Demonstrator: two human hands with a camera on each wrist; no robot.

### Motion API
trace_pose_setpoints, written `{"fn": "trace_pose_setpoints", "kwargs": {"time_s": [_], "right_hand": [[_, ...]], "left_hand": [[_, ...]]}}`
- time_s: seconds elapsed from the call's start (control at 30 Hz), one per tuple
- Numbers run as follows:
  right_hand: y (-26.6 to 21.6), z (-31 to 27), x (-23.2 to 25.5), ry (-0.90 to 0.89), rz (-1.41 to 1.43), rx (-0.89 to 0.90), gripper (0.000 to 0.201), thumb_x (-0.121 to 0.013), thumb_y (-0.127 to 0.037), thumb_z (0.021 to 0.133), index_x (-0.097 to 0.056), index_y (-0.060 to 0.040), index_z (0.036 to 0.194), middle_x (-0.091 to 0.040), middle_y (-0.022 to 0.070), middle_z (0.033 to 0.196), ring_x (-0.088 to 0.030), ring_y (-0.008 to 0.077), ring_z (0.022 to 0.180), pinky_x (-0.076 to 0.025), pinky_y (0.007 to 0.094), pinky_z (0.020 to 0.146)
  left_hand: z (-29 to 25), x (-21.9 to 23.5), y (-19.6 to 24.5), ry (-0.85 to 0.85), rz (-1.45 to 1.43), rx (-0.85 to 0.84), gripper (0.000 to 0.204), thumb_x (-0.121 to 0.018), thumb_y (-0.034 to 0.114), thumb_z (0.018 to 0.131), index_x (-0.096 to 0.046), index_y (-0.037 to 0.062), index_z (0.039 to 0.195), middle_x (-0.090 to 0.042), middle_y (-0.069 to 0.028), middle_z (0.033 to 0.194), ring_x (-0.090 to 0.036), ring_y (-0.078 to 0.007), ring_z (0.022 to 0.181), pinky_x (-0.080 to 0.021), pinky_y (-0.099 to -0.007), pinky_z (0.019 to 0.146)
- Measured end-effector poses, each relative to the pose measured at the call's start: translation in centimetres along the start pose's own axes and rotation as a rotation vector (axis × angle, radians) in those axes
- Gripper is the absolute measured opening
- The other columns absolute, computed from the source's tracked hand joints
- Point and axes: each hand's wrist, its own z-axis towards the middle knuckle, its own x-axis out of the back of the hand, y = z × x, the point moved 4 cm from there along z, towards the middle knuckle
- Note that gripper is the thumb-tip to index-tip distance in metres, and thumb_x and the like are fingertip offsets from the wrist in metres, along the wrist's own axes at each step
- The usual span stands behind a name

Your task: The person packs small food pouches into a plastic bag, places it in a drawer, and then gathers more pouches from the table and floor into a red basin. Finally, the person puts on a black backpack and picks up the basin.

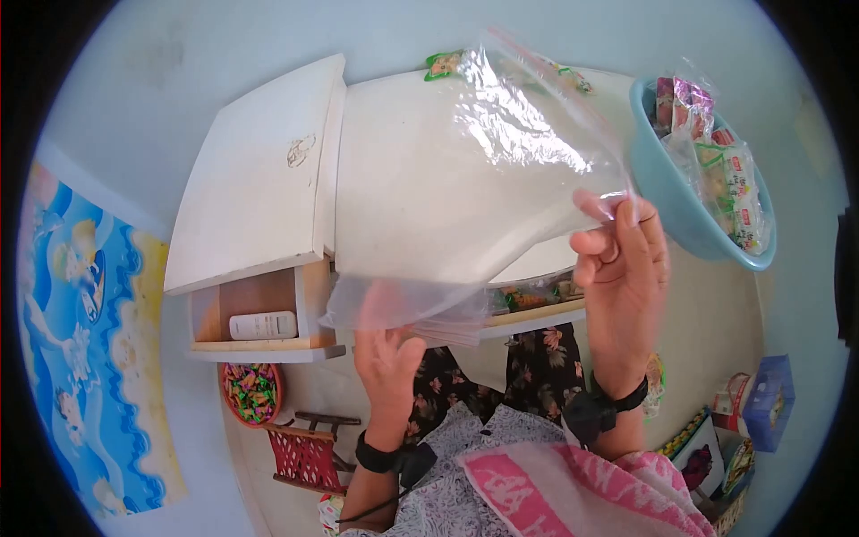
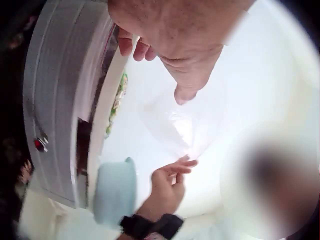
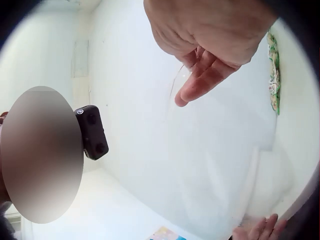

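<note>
A large clear plastic bag (image 1: pixel 514 116) with a reddish strip along one edge is spread in the air over the white table (image 1: pixel 403 152). My right hand (image 1: pixel 626 268) pinches its right corner between thumb and fingers; the right wrist view shows the same right hand (image 3: pixel 210 45) from the wrist side. At the bag's lower left end, my left hand (image 1: pixel 386 367) is raised with its fingers extended behind the film, which partly veils them. The thumb of the left hand (image 2: pixel 180 40) stands apart from the fingers in the left wrist view.
A light-blue basin (image 1: pixel 658 170) with packaged snacks stands at the right. Small green packets (image 1: pixel 443 64) lie at the table's back edge. An open drawer (image 1: pixel 259 309) holds a white bottle (image 1: pixel 262 326). Below it are a bowl of wrapped candies (image 1: pixel 252 392) and a red stool (image 1: pixel 307 458).
</note>
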Motion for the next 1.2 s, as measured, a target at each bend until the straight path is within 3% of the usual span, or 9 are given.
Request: {"fn": "trace_pose_setpoints", "kwargs": {"time_s": [0.07,0.17,0.27,0.37,0.57,0.67,0.77,0.87,1.2], "right_hand": [[1.0,-0.3,0.6,0.091,-0.03,-0.054,0.02,-0.051,-0.019,0.111,-0.058,-0.0006,0.117,-0.072,0.0261,0.118,-0.078,0.0238,0.087,-0.061,0.0271,0.062],[3.5,-0.7,2.5,0.189,-0.02,-0.145,0.022,-0.054,-0.021,0.11,-0.058,-0.0007,0.117,-0.072,0.0253,0.119,-0.078,0.0256,0.091,-0.064,0.0304,0.068],[4.7,-0.7,4.1,0.231,-0.066,-0.197,0.025,-0.062,-0.02,0.106,-0.059,0.0008,0.121,-0.074,0.0205,0.113,-0.076,0.0198,0.081,-0.058,0.0266,0.063],[4.0,-0.1,5.9,0.163,-0.34,-0.184,0.031,-0.07,-0.015,0.1,-0.06,0.0018,0.124,-0.075,0.0114,0.1,-0.064,0.0114,0.066,-0.048,0.0219,0.057],[5.2,0.7,8.8,0.097,-0.687,-0.04,0.029,-0.074,-0.008,0.093,-0.064,-0.0012,0.12,-0.069,0.0012,0.085,-0.051,0.0063,0.06,-0.041,0.0233,0.056],[5.4,-0.3,8.3,0.094,-0.884,0.031,0.024,-0.074,-0.008,0.092,-0.064,-0.0028,0.114,-0.07,0.0026,0.085,-0.049,0.0066,0.059,-0.042,0.025,0.057],[6.0,-1.4,7.7,0.139,-1.068,0.082,0.029,-0.076,-0.009,0.089,-0.061,-0.0052,0.114,-0.072,0.0081,0.09,-0.06,0.0185,0.059,-0.048,0.0332,0.059],[5.6,-1.7,7.8,0.155,-1.229,0.105,0.037,-0.079,-0.014,0.087,-0.059,-0.0055,0.117,-0.071,0.0131,0.108,-0.068,0.0296,0.079,-0.052,0.0407,0.068],[2.3,2.4,9.9,0.063,-1.379,0.52,0.032,-0.075,-0.022,0.091,-0.066,-0.0014,0.114,-0.064,0.0182,0.131,-0.059,0.0428,0.114,-0.048,0.052,0.097]], "left_hand": [[1.1,-0.8,-0.1,-0.042,-0.246,0.02,0.054,-0.066,0.017,0.099,-0.05,-0.0049,0.146,-0.055,-0.0188,0.145,-0.056,-0.0253,0.13,-0.049,-0.0417,0.105],[3.1,-1.2,0.1,-0.058,0.272,-0.092,0.039,-0.066,0.014,0.102,-0.061,-0.005,0.136,-0.068,-0.0147,0.118,-0.067,-0.0219,0.11,-0.055,-0.0336,0.089],[4.6,-2.3,-0.3,-0.009,-0.057,0.186,0.025,-0.063,0.011,0.103,-0.067,-0.005,0.122,-0.072,-0.0107,0.1,-0.07,-0.0164,0.09,-0.055,-0.0285,0.072],[7.2,-3.7,1.3,-0.121,0.116,0.072,0.02,-0.062,0.013,0.104,-0.069,-0.0017,0.115,-0.068,-0.0029,0.081,-0.064,-0.0124,0.067,-0.047,-0.0247,0.057],[11.8,-4.5,0.9,-0.185,0.369,0.054,0.022,-0.068,0.015,0.101,-0.07,0.0017,0.119,-0.063,0.001,0.076,-0.053,-0.0068,0.062,-0.041,-0.022,0.056],[13.7,-4.6,-0.7,-0.191,0.629,0.003,0.036,-0.07,0.012,0.097,-0.065,0.0016,0.131,-0.068,-0.0059,0.093,-0.064,-0.0157,0.079,-0.05,-0.0282,0.07],[12.3,-6.9,0.6,0.025,1.173,-0.47,0.053,-0.07,0.008,0.093,-0.056,0.0029,0.144,-0.064,-0.0151,0.124,-0.064,-0.0294,0.112,-0.051,-0.0391,0.096],[10.6,-8.8,2.2,-0.021,1.046,-0.476,0.063,-0.069,0.005,0.09,-0.051,0.0047,0.15,-0.051,-0.0192,0.147,-0.049,-0.0381,0.136,-0.04,-0.0466,0.114],[20.8,-15.1,-0.2,-0.296,1.054,-0.564,0.053,-0.071,0.013,0.092,-0.057,0.0019,0.141,-0.052,-0.0189,0.148,-0.049,-0.0362,0.138,-0.041,-0.0446,0.115]]}}
